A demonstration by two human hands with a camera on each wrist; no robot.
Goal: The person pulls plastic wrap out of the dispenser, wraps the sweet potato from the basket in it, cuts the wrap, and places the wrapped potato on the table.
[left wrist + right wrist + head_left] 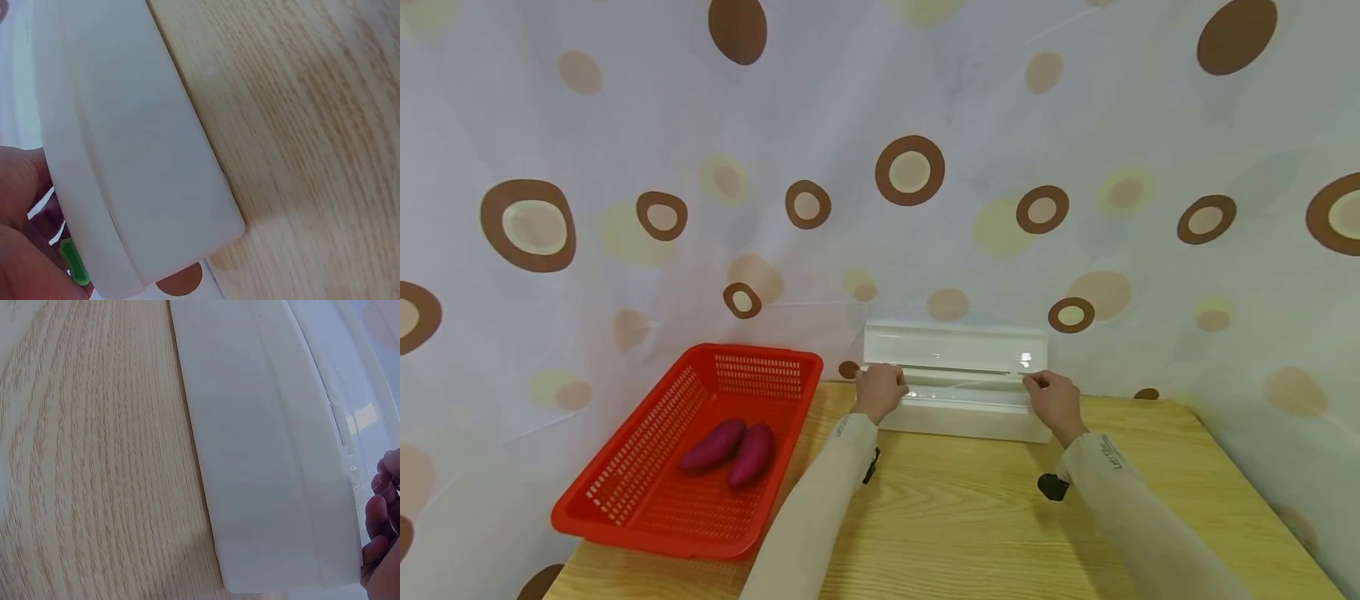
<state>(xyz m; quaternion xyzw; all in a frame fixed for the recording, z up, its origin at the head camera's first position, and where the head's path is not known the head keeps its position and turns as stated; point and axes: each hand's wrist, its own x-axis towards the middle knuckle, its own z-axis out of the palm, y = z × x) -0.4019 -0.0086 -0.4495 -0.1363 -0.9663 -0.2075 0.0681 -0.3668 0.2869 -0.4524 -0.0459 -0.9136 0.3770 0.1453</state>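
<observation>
A long white box (966,419) stands at the back of the table, its lid (955,346) raised. Along its opening runs a narrow white bar (958,377) with a shiny, clear surface below. My left hand (880,390) grips the bar's left end, fingers curled. In the left wrist view, a small green piece (75,261) shows by those fingertips, behind the box wall (150,144). My right hand (1055,402) pinches at the bar's right end. In the right wrist view its curled fingers (376,515) are beside the box edge; what lies between them is mostly hidden.
On the left, a red plastic basket (568,521) holds two purple sweet potatoes (713,446). The wooden table (947,517) reaches to a wall hung with a spotted sheet (850,108) just behind the box. Both forearms wear light sleeves (820,508).
</observation>
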